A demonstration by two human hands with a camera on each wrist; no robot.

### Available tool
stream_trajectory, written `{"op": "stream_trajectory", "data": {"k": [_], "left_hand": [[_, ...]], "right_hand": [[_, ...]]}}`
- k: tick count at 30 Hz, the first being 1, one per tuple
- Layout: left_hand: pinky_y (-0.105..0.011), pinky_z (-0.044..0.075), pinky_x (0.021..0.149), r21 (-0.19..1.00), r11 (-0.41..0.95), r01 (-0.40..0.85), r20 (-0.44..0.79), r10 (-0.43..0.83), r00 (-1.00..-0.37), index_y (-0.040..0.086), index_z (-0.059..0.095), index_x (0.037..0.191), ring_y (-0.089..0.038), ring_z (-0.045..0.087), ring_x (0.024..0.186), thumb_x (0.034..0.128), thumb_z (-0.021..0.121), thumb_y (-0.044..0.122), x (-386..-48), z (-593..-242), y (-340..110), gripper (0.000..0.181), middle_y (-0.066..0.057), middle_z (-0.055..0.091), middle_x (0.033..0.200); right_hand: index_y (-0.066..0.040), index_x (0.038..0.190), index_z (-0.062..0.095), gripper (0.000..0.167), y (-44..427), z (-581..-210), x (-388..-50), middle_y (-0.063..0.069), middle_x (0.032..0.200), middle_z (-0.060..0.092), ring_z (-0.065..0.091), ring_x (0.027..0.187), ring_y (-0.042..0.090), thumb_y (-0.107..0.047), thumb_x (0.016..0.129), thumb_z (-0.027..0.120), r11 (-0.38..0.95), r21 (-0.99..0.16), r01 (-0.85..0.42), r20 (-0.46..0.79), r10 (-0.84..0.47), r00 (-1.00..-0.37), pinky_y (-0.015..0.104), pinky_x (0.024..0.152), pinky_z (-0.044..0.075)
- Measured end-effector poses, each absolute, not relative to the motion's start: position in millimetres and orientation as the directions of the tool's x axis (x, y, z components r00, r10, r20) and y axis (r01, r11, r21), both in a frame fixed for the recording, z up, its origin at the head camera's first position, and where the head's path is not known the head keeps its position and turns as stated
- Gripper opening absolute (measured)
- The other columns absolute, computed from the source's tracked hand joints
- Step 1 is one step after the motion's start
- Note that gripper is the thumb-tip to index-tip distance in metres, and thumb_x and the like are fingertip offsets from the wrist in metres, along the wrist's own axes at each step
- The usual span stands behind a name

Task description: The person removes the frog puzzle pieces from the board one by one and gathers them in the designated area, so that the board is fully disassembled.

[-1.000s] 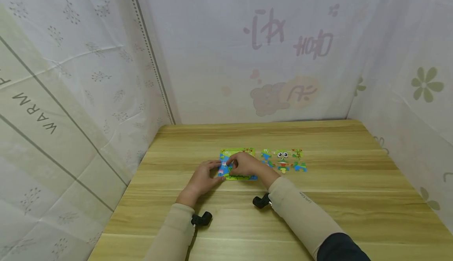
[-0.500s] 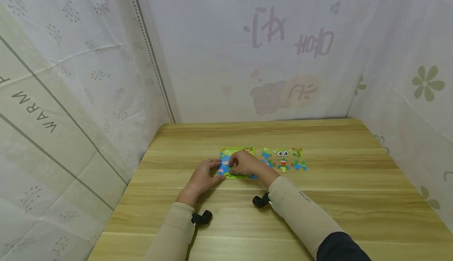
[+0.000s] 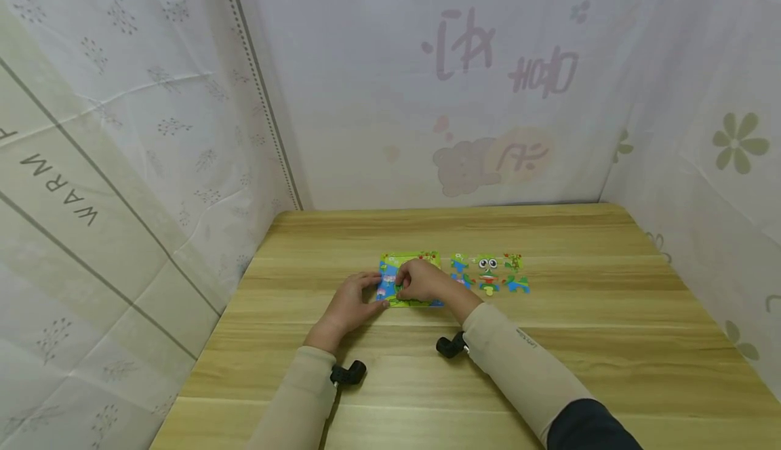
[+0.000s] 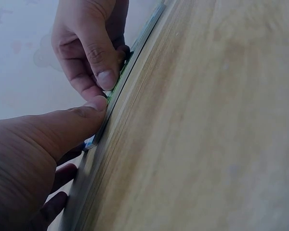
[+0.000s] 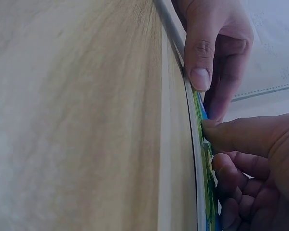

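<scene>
A flat green-and-blue puzzle board (image 3: 404, 255) lies on the wooden table. My left hand (image 3: 349, 305) holds it at the near-left corner, thumb on the front edge and fingers along the left side. Above the board, my right hand (image 3: 422, 280) has curled fingers, thumb and forefinger pinching a small green puzzle piece (image 3: 399, 289) that is mostly hidden. Blue pieces with pink flowers (image 3: 387, 280) show at the board's left. In the left wrist view, the left thumb (image 4: 89, 113) nearly meets the right thumb (image 4: 103, 72). The board's middle is covered by the right hand.
Right of the board lie several loose puzzle pieces, among them one with big eyes (image 3: 487, 264), one with a red mouth (image 3: 488, 287) and a blue-green one (image 3: 517, 285). Patterned curtains (image 3: 378, 97) stand behind the wooden table (image 3: 549, 362) and at both sides.
My right fingertips have shifted slightly right over the board, uncovering more of the blue pieces at its left. My left hand stays at the corner.
</scene>
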State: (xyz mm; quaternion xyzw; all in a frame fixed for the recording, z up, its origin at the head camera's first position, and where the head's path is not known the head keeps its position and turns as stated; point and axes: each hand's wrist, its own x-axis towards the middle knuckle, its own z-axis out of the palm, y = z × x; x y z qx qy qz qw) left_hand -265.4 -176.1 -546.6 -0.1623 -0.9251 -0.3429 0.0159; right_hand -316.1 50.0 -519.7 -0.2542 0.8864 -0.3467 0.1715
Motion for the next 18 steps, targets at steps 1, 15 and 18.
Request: {"op": "stream_trajectory", "data": {"k": [1, 15, 18], "left_hand": [[-0.049, 0.038, 0.120, 0.630, 0.711, 0.312, 0.142, 0.290, -0.947, 0.003, 0.067, 0.139, -0.032, 0.047, 0.144, 0.0910, 0.086, 0.028, -265.6, -546.5, -176.1, 0.057, -0.005, 0.058, 0.150], [-0.049, 0.039, 0.120, 0.622, 0.710, 0.330, 0.159, 0.298, -0.941, 0.004, 0.067, 0.138, -0.031, 0.048, 0.143, 0.0909, 0.086, 0.027, -265.9, -546.8, -176.8, 0.056, -0.004, 0.058, 0.149], [-0.049, 0.039, 0.119, 0.625, 0.707, 0.330, 0.158, 0.300, -0.941, 0.003, 0.067, 0.138, -0.031, 0.048, 0.142, 0.0907, 0.086, 0.028, -266.0, -547.0, -177.0, 0.056, -0.004, 0.059, 0.148]], "right_hand": [[-0.013, 0.103, 0.073, 0.016, 50.0, -520.1, -316.4, 0.001, 0.083, 0.064, 0.057, 0.069, 0.014, -0.016, 0.091, 0.083, 0.630, -0.702, -0.331, -0.130, -0.571, -0.811, 0.029, 0.062, 0.052], [-0.014, 0.103, 0.070, 0.019, 51.3, -517.2, -316.3, 0.003, 0.092, 0.063, 0.059, 0.079, 0.019, -0.017, 0.091, 0.084, 0.633, -0.717, -0.291, -0.146, -0.544, -0.826, 0.033, 0.070, 0.055], [-0.012, 0.102, 0.070, 0.016, 51.4, -517.5, -315.9, 0.003, 0.093, 0.063, 0.060, 0.080, 0.019, -0.015, 0.092, 0.083, 0.623, -0.729, -0.285, -0.138, -0.541, -0.830, 0.033, 0.071, 0.056]]}}
